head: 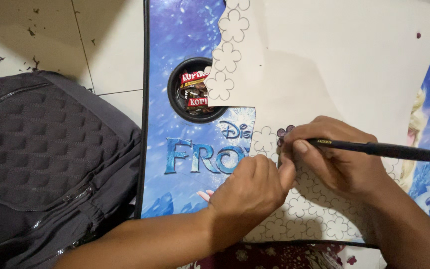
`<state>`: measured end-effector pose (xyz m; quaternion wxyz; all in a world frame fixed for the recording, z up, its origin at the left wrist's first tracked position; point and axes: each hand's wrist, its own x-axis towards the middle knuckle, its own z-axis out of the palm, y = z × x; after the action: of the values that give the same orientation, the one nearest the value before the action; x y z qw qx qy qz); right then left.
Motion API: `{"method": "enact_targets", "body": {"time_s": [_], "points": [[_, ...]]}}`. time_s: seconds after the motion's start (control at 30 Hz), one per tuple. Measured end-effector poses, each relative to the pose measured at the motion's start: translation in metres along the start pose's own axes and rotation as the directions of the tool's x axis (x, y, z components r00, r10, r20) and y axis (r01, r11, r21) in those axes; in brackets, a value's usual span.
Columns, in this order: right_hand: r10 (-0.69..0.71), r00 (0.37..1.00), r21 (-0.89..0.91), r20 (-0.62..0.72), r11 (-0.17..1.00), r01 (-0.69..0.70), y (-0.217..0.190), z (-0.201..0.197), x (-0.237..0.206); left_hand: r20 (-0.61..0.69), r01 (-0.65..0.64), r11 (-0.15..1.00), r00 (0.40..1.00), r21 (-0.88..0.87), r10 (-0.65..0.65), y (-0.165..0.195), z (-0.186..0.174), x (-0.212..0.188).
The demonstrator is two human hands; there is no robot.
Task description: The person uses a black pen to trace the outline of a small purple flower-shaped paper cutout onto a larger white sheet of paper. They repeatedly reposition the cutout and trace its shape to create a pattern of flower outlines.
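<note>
A white paper sheet [334,65] with outlined flower shapes along its edge lies on a blue picture-printed small table [185,35]. My right hand [334,159] grips a black pen [384,149], its tip hidden by my fingers near a dark purple coloured flower [283,132]. My left hand [250,192] rests curled on the sheet's lower edge, pressing the paper down right beside the pen hand, thumb touching it.
A round black cup hole [175,99] in the table holds red sweet wrappers [194,89]. A dark quilted backpack [41,164] lies on the tiled floor [51,35] at the left. Dark crumbs speckle the tiles. Patterned maroon cloth [274,256] shows below the table.
</note>
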<state>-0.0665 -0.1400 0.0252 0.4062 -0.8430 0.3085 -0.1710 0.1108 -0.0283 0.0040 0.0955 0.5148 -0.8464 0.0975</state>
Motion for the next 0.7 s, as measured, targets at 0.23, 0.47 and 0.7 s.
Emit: {"method": "enact_targets", "body": {"time_s": [0.23, 0.47, 0.7], "points": [[0.003, 1.000, -0.020, -0.024, 1.000, -0.003, 0.0026, 0.0022, 0.0026, -0.026, 0.018, 1.000, 1.000, -0.004, -0.018, -0.0025, -0.0006, 0.0001], [0.021, 0.999, -0.129, -0.044, 0.991, -0.026, 0.0045, -0.0036, -0.0015, -0.016, 0.025, 0.998, 1.000, -0.056, -0.026, -0.0071, -0.0042, 0.0017], [-0.001, 0.997, -0.122, -0.079, 0.992, -0.008, 0.0093, -0.0064, -0.0049, -0.038, 0.057, 0.991, 0.997, -0.121, -0.062, -0.0074, -0.0026, 0.0060]]}}
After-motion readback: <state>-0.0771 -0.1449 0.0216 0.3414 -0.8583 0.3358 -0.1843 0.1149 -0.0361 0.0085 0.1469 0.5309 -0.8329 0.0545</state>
